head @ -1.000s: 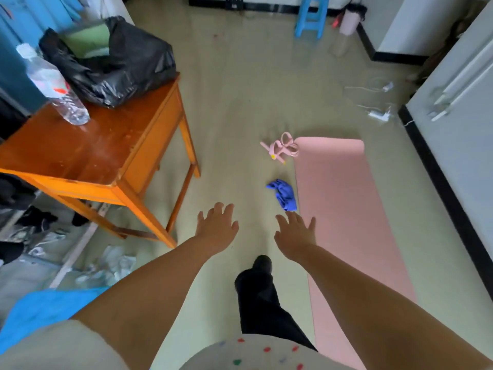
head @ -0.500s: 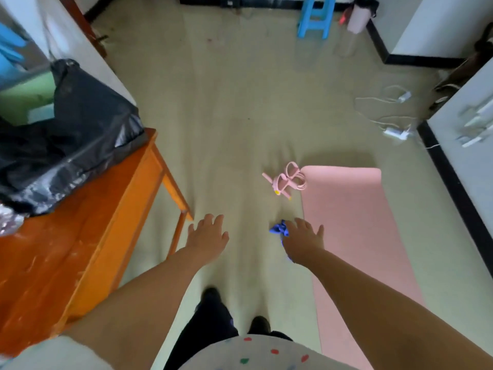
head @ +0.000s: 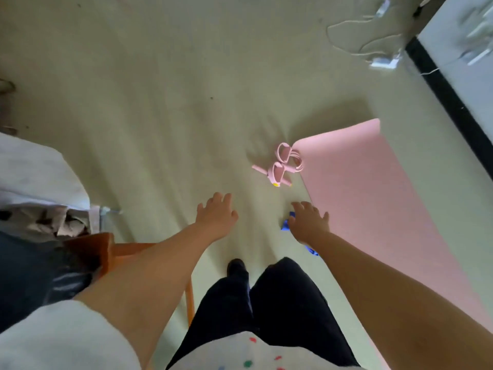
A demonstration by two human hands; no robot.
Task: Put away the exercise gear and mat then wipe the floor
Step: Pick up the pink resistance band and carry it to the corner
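Landmark: the flat pink rectangular exercise mat (head: 373, 198), unrolled on the pale green floor (head: 165, 108), running from mid-frame down to the lower right edge.

Far left of the mat: an orange wooden desk (head: 112, 247), only its corner & one leg showing, w/ a black plastic bag (head: 34, 276) on it. White crumpled fabric (head: 34, 172) sits beyond the desk, at the left frame edge.

Between desk & mat: a broad strip of bare floor, widest toward the top of the frame. The left hand (head: 217, 216) hovers over that strip, well left of the mat's long left edge; fingers spread & slightly curled, holding nothing. Below it, legs in dark trousers (head: 256, 311) stand on the floor, one dark shoe tip pointing up the strip.

Just left of the mat's near-left corner: a pink resistance-band pedal puller w/ loop straps (head: 280, 169), its cords touching or overlapping the mat's corner edge.

Just beside the mat's left edge, nearer the person: a crumpled blue cloth (head: 286, 225), mostly hidden under the right hand (head: 309, 222). That hand's fingers are splayed above the cloth; contact can't be told, nothing gripped.

Beyond the mat's far short edge, up right: a white cable & charger block (head: 381, 61) on the floor. Right of the mat: a narrow floor strip, then a black skirting band (head: 448, 102) under a white wall.
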